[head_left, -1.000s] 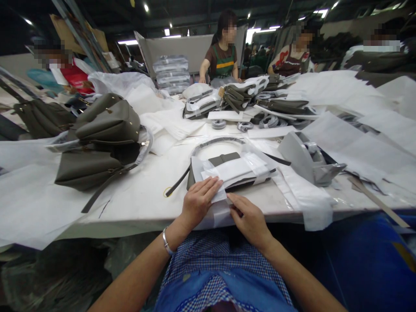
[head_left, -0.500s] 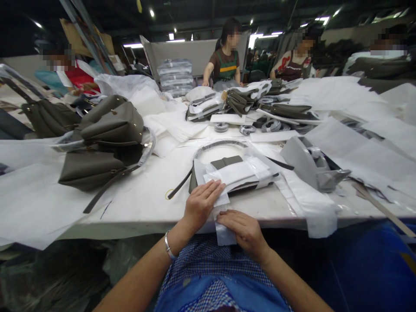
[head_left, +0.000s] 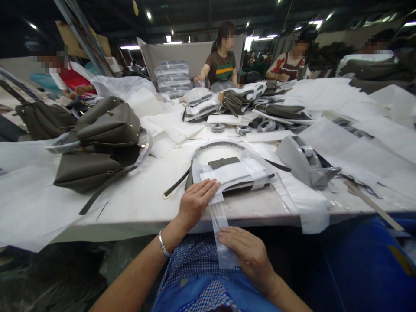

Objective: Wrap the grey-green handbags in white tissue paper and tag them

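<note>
An olive-grey handbag (head_left: 224, 163), partly covered in white foam sheet (head_left: 232, 172) and clear tape, lies near the table's front edge. My left hand (head_left: 199, 200) rests flat on the wrapping at the bag's lower left corner, fingers stretched and side by side. From under it a translucent white strip (head_left: 219, 216) hangs over the edge toward my lap. My right hand (head_left: 248, 253) grips the lower part of this strip; its thumb is hidden. A film-wrapped handle (head_left: 217, 144) arches behind the bag, and a dark strap end (head_left: 177, 184) sticks out left.
More olive handbags (head_left: 94, 169) stand at the left. Wrapped bags (head_left: 235, 102) and coiled straps (head_left: 243, 130) pile up behind. A grey folded piece (head_left: 300, 160) and white sheets (head_left: 357, 147) are at the right. Several co-workers (head_left: 222, 65) sit or stand across the table.
My right hand has moved down toward my body with the strip, and more of the strip shows between my hands. My left hand stays on the wrapping. The view has shifted slightly.
</note>
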Action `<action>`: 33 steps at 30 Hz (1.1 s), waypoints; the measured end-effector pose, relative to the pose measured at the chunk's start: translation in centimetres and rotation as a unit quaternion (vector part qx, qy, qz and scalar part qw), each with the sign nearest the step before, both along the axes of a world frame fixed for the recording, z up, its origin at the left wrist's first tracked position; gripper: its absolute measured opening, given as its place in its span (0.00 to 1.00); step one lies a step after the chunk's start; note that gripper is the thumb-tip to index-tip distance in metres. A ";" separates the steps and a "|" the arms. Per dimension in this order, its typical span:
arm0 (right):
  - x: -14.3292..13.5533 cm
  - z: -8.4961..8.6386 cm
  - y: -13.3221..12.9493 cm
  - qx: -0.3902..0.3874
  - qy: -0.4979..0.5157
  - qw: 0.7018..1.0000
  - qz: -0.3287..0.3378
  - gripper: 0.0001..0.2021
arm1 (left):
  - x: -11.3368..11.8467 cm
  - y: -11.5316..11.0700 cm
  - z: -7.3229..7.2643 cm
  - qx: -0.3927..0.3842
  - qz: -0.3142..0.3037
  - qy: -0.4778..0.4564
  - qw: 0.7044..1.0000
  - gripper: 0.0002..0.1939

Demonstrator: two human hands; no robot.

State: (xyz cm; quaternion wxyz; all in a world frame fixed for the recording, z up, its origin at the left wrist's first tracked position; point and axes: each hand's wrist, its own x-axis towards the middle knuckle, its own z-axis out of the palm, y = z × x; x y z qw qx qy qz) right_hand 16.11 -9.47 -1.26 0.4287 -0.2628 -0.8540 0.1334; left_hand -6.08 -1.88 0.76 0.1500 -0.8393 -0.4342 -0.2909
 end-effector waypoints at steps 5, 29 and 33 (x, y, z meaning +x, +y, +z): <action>-0.6 0.5 -0.1 0.005 -0.021 0.999 0.028 0.16 | -0.6 0.0 0.2 0.006 -0.017 0.002 1.000 0.25; -1.6 4.5 8.7 0.181 -0.104 0.978 -0.005 0.09 | 0.0 -0.1 -1.0 -0.007 0.007 -0.081 0.997 0.30; -1.5 3.5 9.2 0.198 -0.110 0.974 -0.012 0.08 | -0.1 0.0 -1.0 -0.028 -0.001 -0.086 0.996 0.33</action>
